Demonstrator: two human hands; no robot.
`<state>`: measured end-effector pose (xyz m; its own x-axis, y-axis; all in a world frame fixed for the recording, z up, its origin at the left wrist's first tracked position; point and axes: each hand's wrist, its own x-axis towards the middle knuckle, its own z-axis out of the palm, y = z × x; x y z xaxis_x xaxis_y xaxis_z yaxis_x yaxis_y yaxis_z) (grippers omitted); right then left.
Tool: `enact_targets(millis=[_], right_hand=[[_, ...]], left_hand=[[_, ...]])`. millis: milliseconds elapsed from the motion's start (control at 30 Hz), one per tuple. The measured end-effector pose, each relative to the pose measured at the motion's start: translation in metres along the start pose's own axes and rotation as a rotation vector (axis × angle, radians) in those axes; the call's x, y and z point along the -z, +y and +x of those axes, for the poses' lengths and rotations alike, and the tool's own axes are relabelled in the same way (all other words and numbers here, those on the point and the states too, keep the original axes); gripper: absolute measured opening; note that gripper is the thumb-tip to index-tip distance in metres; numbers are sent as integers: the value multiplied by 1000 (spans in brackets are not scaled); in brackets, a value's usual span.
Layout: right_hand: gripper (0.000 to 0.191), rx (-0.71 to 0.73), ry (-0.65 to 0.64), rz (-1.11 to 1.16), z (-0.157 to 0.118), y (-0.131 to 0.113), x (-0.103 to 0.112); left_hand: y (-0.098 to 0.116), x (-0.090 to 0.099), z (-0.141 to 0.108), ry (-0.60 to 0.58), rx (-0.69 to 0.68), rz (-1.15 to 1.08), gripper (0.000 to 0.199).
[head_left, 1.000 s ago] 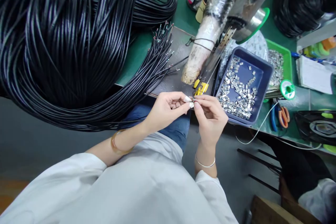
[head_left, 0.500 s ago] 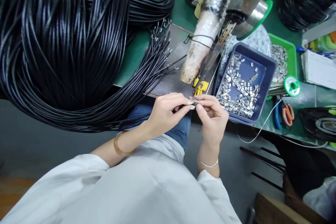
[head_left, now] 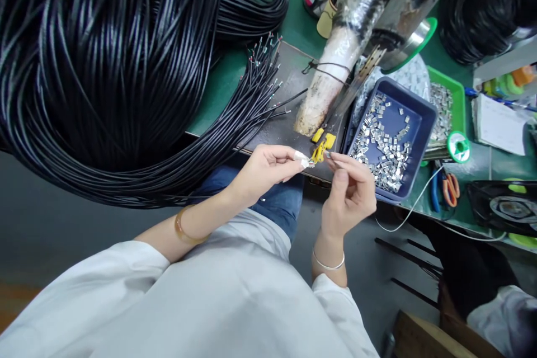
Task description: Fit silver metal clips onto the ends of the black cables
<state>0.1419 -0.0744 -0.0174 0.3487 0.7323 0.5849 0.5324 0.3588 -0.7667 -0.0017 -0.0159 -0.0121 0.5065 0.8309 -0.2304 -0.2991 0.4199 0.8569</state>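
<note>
My left hand [head_left: 272, 170] is closed, thumb and index finger pinching a small cable end [head_left: 311, 163] with thin coloured wires and a tiny metallic part at its tip. White tape or a cover wraps a fingertip. My right hand [head_left: 350, 190] is a little to the right, apart from the left. Its index and middle fingers stretch toward the cable end, and the thumb stands away from their tips; I make out nothing held there. Just beyond both hands lies a yellow fixture [head_left: 322, 148]. A blue tray [head_left: 419, 117] of small metal connector shells is right of my right hand.
Thick bundles of black cable [head_left: 104, 67] fill the left, their stripped ends [head_left: 268, 61] on a dark board. A white duct [head_left: 321, 92] slants down above the fixture. Orange-and-blue pliers [head_left: 450, 190], a green tray [head_left: 457, 100] and a solder spool [head_left: 458, 147] lie right.
My right hand has moved right, away from my left fingertips, and its thumb has parted from the fingers. The left hand keeps its pinch. The whole view has shifted slightly.
</note>
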Motion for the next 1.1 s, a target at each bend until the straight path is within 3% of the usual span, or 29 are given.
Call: enact_targets(millis=[167, 367, 700, 933, 1100], right_hand=[[21, 234, -25, -108, -3, 1, 0], [9, 48, -30, -62, 1, 9, -2], [21, 297, -108, -239, 5, 14, 0], [24, 344, -67, -261, 6, 18, -5], [23, 277, -63, -203, 7, 17, -8]], left_hand=[[3, -2, 5, 82, -34, 38, 16], [6, -3, 7, 18, -79, 24, 10], [6, -2, 15, 76, -65, 53, 16], [6, -1, 18, 96, -83, 76, 10], [9, -2, 19, 124, -89, 103, 5]])
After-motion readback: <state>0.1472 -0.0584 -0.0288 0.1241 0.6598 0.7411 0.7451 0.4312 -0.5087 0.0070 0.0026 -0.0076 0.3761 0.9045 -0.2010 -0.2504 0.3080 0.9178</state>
